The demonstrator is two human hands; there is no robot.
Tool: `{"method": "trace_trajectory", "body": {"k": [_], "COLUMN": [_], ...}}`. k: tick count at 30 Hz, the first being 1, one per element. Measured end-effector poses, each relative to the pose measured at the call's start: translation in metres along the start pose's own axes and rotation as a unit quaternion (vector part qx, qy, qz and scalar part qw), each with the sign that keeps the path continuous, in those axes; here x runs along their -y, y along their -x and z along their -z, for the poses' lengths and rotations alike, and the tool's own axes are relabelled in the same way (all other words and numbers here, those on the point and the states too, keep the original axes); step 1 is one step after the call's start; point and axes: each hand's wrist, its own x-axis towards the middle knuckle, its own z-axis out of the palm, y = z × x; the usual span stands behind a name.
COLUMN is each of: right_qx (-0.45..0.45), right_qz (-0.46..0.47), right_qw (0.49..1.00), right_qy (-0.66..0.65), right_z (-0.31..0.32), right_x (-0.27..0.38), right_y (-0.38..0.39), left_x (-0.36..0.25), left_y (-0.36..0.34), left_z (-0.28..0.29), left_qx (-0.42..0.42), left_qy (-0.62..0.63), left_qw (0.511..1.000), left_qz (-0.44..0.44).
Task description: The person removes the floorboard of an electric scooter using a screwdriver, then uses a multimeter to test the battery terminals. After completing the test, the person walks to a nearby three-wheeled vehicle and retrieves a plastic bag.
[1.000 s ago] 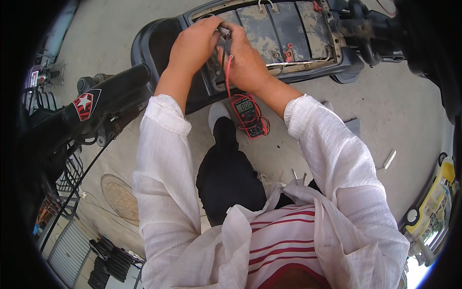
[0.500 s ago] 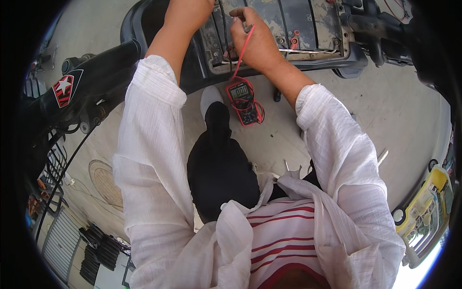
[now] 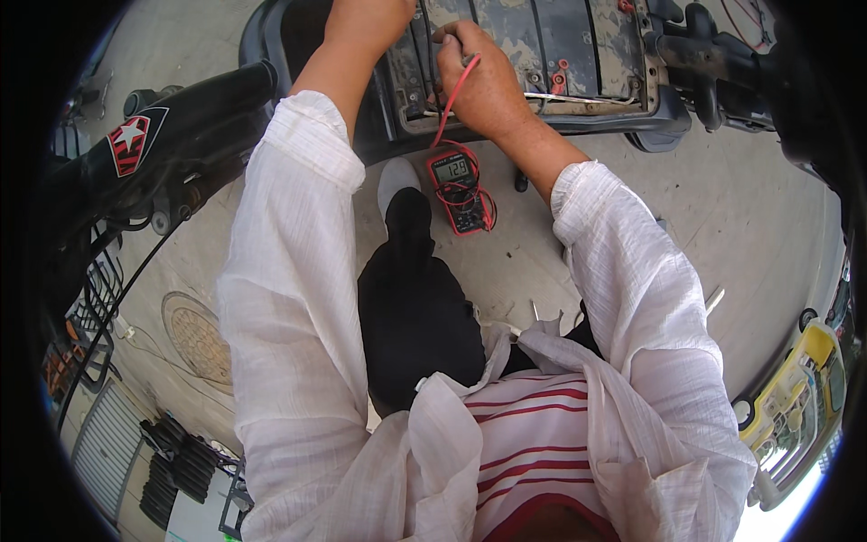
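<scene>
My right hand (image 3: 488, 90) is closed on a multimeter test probe, and its red lead (image 3: 461, 86) runs down from between the thumb and fingers. The hand is over the dark, scuffed batteries (image 3: 569, 41) set in an open vehicle compartment; the probe's tip is hidden. My left hand (image 3: 372, 20) reaches to the top edge beside the compartment. Its fingers are cut off by the frame, so what they hold does not show. A red-and-black multimeter (image 3: 458, 190) lies on the ground below, its screen lit with digits and the lead looped around it.
Black vehicle tubes (image 3: 199, 117) stand at the left, with more frame parts (image 3: 713, 63) at the right. Red terminals (image 3: 559, 78) and a white wire show by the batteries. A round ground cover (image 3: 196, 332) is at lower left, a yellow vehicle (image 3: 795, 397) at far right.
The reading on the multimeter's screen has changed. The view has shifted slightly; both hands stay at nearly the same spots over the batteries.
</scene>
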Motion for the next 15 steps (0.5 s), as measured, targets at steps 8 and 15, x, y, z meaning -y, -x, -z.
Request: {"method": "trace_trajectory", "body": {"k": [8, 15], "right_qx": [-0.006, -0.016], "right_qz": [0.017, 0.032], "right_qw": [1.0, 0.999], "right_qy": [0.015, 0.041], "right_z": [-0.0007, -0.0002], "right_x": [0.0002, 0.0017], "right_y": [-0.0006, -0.001], "left_x": [-0.0012, 0.0015], "left_y": [0.0022, 0.0025], "left_z": [0.0008, -0.0015], "left_qx": [-0.01, -0.015], "left_qy": [0.008, 0.008], "left_qw": [1.0, 1.0], "left_qz": [-0.004, -0.017]}}
